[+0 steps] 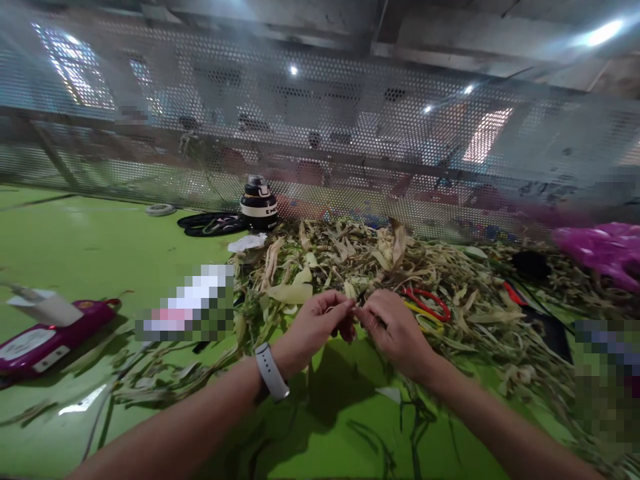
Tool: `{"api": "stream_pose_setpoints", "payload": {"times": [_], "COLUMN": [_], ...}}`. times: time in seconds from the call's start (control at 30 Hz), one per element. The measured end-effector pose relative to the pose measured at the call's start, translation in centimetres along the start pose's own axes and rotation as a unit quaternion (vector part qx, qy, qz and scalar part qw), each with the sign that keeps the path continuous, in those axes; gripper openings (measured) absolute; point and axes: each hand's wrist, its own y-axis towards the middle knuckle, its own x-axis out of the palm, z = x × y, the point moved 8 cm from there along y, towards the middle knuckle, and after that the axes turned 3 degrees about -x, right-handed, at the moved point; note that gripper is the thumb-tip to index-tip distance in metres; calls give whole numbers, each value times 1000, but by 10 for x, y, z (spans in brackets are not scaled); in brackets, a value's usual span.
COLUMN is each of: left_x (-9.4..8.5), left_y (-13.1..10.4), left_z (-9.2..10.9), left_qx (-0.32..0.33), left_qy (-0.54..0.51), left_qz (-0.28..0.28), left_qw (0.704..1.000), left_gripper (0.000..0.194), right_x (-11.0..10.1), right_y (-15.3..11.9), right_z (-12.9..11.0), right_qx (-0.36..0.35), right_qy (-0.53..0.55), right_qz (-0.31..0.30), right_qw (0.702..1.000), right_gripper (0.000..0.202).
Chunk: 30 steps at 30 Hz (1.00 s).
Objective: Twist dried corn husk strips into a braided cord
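Observation:
My left hand [317, 327], with a white watch band [271, 372] on its wrist, is closed in a pinch. My right hand [395, 330] is also closed, its thumb and fingers almost touching the left fingertips. Whatever lies between the fingertips is too small and hidden to name. Just beyond both hands spreads a heap of dried leaves and stalks [345, 253]. A red loop handle [435, 300] and a yellow one [425, 319], looking like scissors, lie right of my right hand among the leaves.
A black bottle [259, 217] stands by the perforated metal screen [320, 140] at the back of the green tabletop [100, 233]. At left is a purple power strip [45, 340] with a white plug-in charger [45, 308]. A pink plastic bag [600, 250] lies at far right.

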Motion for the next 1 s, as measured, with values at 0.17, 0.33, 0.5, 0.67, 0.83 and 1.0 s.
{"api": "stream_pose_setpoints", "payload": {"times": [0.17,0.33,0.5,0.67,0.83,1.0], "left_x": [-9,-6,-2,-2,6,13], "left_y": [0,-1,0,4,1,1], "left_z": [-7,-10,-7,-9,-10,-14], "left_qx": [31,-7,-40,-50,-39,-17], "left_qy": [49,-59,-207,-123,57,115], "left_qz": [80,52,3,-30,-82,-122], "left_qw": [995,997,978,991,994,986], "left_gripper": [26,21,20,18,14,21], "right_x": [9,1,-4,-11,-45,-14], "right_y": [-8,-7,-2,-5,-5,3], "right_z": [-25,-17,5,-1,6,5], "right_qx": [-126,-111,1,-19,38,-1], "right_qy": [-127,-60,87,38,-54,90], "right_qz": [8,39,54,39,133,13], "right_qw": [984,991,995,998,989,996], "right_gripper": [29,26,24,19,17,18]}}
